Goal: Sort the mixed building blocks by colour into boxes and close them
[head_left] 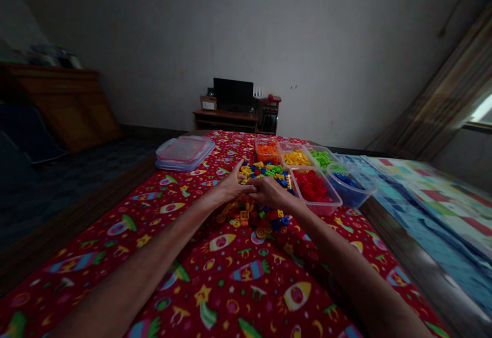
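Note:
A heap of mixed toy building bricks (265,170) in yellow, blue, red, green and orange lies on the red cloth, some of it covered by my hands. My left hand (231,185) is at the heap's left side, its fingers stretched and apart. Over the middle of the heap, my right hand (268,191) has its fingers bent toward the left hand. The fingertips of both hands meet or overlap. Whatever the right fingers hold, if anything, is hidden. Just right of that hand stands a clear tub of red bricks (310,186).
Behind and to the right are tubs of orange bricks (268,150), yellow bricks (296,158), green bricks (321,159) and blue bricks (346,179). Stacked plastic lids (184,152) lie at the back left. A bed (434,199) adjoins the right side; a monitor (233,94) stands beyond.

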Demonstrator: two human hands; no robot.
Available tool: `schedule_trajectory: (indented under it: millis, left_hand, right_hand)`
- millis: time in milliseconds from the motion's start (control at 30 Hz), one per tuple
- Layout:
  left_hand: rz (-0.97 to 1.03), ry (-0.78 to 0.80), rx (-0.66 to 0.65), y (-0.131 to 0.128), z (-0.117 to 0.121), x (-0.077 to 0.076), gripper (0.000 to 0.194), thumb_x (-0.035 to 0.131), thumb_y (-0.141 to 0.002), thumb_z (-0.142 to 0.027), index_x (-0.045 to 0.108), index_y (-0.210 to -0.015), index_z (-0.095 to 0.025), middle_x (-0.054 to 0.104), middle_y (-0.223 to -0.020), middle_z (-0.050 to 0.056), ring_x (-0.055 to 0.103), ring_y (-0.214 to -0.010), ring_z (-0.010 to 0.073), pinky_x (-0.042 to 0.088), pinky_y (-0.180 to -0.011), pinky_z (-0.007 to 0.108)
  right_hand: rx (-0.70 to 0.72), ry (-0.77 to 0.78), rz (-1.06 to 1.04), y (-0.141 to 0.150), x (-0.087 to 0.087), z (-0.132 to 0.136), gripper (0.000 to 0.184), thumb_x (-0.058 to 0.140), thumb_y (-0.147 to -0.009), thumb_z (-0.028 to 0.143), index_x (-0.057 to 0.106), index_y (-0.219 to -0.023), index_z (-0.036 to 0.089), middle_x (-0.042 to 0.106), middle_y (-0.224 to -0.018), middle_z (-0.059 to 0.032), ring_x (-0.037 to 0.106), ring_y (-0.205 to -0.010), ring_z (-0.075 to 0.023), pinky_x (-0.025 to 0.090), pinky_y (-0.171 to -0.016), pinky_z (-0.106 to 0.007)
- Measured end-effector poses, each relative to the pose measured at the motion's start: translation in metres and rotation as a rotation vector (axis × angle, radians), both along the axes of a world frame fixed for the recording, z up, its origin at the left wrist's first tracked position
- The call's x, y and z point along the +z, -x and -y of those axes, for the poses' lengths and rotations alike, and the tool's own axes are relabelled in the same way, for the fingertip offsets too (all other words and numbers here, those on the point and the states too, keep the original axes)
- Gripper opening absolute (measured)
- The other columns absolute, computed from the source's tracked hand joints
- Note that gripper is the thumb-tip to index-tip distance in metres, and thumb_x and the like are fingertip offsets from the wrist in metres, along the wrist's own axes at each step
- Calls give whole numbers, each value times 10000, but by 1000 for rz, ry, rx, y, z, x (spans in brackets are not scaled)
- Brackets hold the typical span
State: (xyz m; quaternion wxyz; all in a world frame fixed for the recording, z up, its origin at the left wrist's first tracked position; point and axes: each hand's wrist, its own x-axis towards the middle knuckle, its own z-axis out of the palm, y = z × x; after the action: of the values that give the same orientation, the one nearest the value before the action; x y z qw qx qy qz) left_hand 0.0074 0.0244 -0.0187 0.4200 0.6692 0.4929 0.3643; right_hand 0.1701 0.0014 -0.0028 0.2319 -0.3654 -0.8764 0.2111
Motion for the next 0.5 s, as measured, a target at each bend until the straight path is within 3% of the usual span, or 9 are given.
schedule_trajectory:
  millis: [133,267,400,500]
  left_hand:
    - [-77,-34,19,1,2,5,1094,785,-606,-450,151,-1462,-203,467,-1326,215,641,-899,233,530,-666,288]
    - [-34,-70,58,12,-3,14,683,531,-839,-508,292,-1417,-234,396,-1403,178,660,-793,182,546,-627,281]
    - [-66,-105,128,22,-11,19,533,459,-901,-396,337,-1388,-217,412,-1390,173,660,-760,153,542,-642,274]
    - [-163,-169,127,26,-15,16,553,490,-875,-366,348,-1381,-193,468,-1345,168,659,-731,140,534,-656,267]
  right_hand:
    - [-43,-49,26,-4,3,1,170,574,-815,253,633,-723,122,457,-517,58,429,-471,-55,276,-491,-171]
    - [-224,-187,77,-26,17,-11,230,556,-838,298,629,-701,128,475,-523,41,401,-492,-57,283,-507,-183]
    - [-433,-247,191,-65,38,-48,293,542,-851,343,624,-671,127,542,-532,-1,439,-482,-72,313,-497,-187]
    - [-592,-247,228,-91,53,-85,282,508,-876,322,659,-815,92,617,-594,-62,537,-529,-110,387,-553,-206]
